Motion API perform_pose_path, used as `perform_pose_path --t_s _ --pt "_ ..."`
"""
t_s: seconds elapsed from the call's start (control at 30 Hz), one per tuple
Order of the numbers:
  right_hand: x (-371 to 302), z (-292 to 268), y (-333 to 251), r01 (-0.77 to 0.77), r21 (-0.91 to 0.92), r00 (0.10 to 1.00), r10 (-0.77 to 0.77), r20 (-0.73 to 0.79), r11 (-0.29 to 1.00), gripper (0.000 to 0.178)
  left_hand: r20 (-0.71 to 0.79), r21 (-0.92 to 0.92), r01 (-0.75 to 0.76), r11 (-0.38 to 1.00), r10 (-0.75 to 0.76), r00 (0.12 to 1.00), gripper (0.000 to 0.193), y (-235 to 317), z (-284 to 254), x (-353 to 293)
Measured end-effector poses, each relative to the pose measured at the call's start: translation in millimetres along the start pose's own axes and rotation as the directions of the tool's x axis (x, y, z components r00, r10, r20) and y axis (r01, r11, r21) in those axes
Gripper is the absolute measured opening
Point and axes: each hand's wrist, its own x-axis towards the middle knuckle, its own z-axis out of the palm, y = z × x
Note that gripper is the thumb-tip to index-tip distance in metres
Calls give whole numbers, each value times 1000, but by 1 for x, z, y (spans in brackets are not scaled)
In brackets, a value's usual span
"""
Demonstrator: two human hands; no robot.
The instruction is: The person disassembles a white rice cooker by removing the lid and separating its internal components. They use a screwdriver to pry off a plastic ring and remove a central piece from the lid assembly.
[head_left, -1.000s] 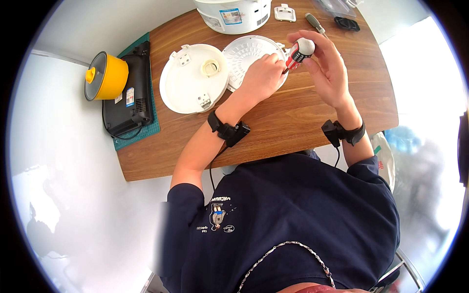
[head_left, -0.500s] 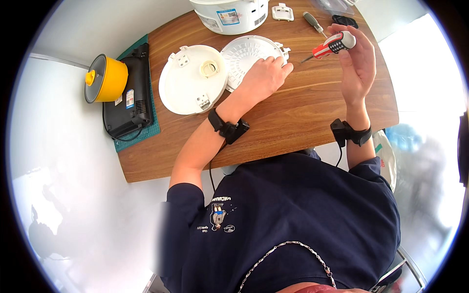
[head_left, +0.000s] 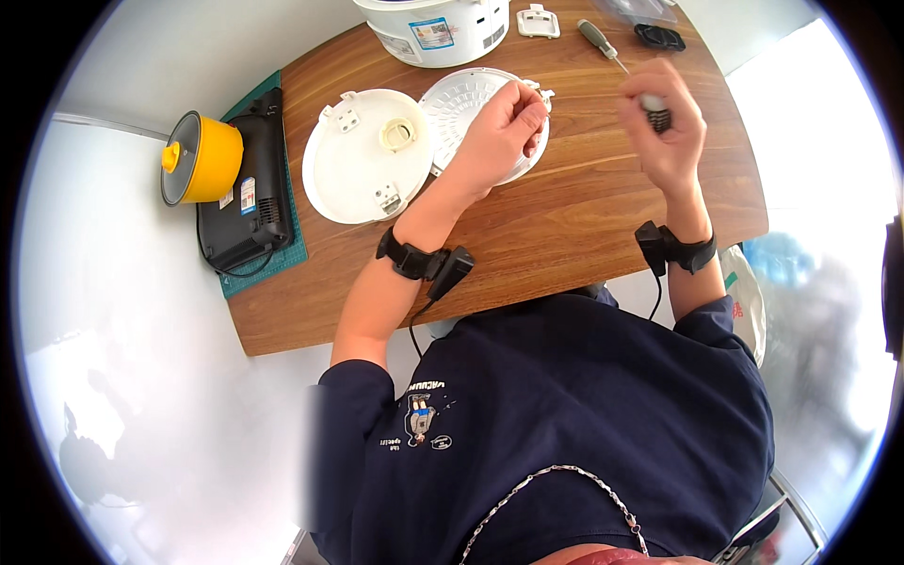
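My left hand (head_left: 499, 137) is over the white round ribbed cover (head_left: 452, 108), fingers curled in and thumb pressed against them. Whatever it may hold is hidden. My right hand (head_left: 670, 132) is closed around a screwdriver (head_left: 657, 115), raised over the right side of the table. Only the black and whitish part of its handle shows; the shaft is hidden. Left of the ribbed cover lies a white round lid (head_left: 358, 184) with a cream ring (head_left: 397, 135) and small metal hinge plates on it.
A white rice cooker body (head_left: 438, 33) stands at the far edge of the wooden table (head_left: 584, 207). Near it are a small white frame (head_left: 538, 22), a grey-handled screwdriver (head_left: 598, 40) and a black tray (head_left: 659, 37). At left, a yellow pot (head_left: 217, 160) sits on a black appliance (head_left: 247, 212).
My left hand has lifted off the ribbed cover's right edge and curled closed. My right hand has turned and wrapped around the screwdriver, so its red part and tip no longer show.
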Motion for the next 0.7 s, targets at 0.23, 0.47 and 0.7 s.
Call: perform_pose_path --t_s 0.23,0.47,0.7 --pt "4 34 -10 -174 -73 952 187 243 982 11 33 -338 -20 941 33 999 13 6 6 -9" --pt "3 40 -6 -170 -261 934 240 265 950 8 -50 63 -31 998 34 998 19 4 -2 -12" --pt "-12 23 115 -362 -645 761 613 212 673 14 145 927 -206 314 205 968 35 1 -19 -38"
